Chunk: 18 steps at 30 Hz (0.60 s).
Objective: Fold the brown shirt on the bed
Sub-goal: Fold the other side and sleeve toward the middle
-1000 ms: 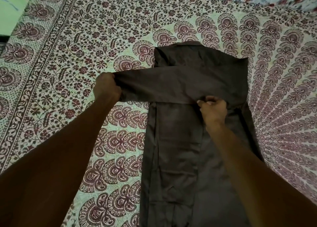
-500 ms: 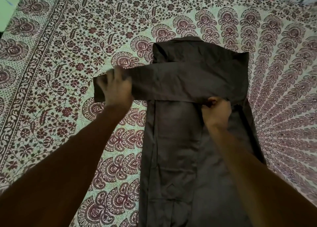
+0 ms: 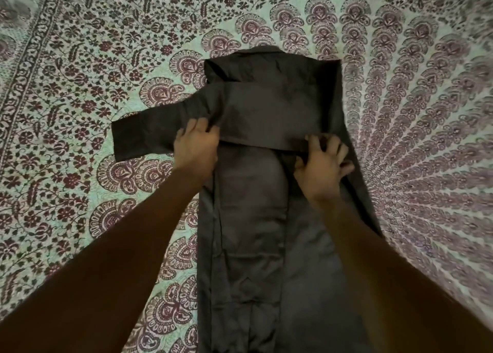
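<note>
Brown shirt (image 3: 256, 232), soft and limp, lies lengthwise on the patterned bed (image 3: 80, 86); left hand (image 3: 196, 146) presses flat, fingers spread, on the crossed sleeve (image 3: 160, 134), right hand (image 3: 324, 167) loosely curled at its fold edge, best pinched there.

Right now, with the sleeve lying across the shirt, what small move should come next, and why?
Probably fold the sleeve end back over the shirt: it overhangs onto the bedsheet past the left hand, while the right hand pins the other side.
</note>
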Each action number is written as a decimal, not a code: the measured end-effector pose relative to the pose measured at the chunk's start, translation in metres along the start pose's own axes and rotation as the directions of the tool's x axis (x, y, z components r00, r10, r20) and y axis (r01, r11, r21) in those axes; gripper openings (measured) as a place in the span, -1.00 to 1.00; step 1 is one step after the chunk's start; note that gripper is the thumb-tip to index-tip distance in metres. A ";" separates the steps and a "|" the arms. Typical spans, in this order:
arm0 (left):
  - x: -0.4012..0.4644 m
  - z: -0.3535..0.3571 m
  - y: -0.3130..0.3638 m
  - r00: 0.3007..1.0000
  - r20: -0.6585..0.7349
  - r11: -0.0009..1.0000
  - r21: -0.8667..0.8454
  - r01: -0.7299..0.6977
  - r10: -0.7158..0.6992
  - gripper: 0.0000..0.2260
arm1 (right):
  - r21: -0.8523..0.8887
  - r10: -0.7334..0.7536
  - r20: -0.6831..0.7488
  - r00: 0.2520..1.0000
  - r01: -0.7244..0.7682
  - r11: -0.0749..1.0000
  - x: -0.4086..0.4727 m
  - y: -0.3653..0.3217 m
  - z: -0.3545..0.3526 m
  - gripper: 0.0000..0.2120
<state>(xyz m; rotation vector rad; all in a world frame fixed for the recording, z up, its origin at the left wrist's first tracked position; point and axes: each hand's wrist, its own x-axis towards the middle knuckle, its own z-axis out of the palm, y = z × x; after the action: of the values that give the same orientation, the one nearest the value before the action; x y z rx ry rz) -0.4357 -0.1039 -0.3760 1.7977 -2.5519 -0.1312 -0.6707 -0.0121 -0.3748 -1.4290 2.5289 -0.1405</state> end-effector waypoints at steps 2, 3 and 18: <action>-0.005 -0.005 0.006 0.999 -0.035 0.999 -0.029 -0.015 0.014 -0.70 | 0.012 0.100 0.002 0.995 -0.100 0.995 -0.016 0.017 -0.005 -0.45; -0.008 -0.008 0.014 0.997 -0.066 0.997 -0.058 -0.049 0.045 -0.70 | 0.021 0.177 0.018 0.984 -0.178 0.984 -0.025 0.030 -0.008 -0.41; -0.063 0.019 0.249 0.846 0.512 0.137 -0.858 0.495 0.147 -0.76 | -0.168 0.115 0.077 0.990 -0.101 0.981 -0.100 0.133 -0.015 -0.59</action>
<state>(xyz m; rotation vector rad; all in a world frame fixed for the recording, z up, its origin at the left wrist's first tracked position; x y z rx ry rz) -0.6496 0.0396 -0.3729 1.4025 -1.3816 -1.9930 -0.7354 0.1417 -0.3708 -1.3181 2.5895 0.1489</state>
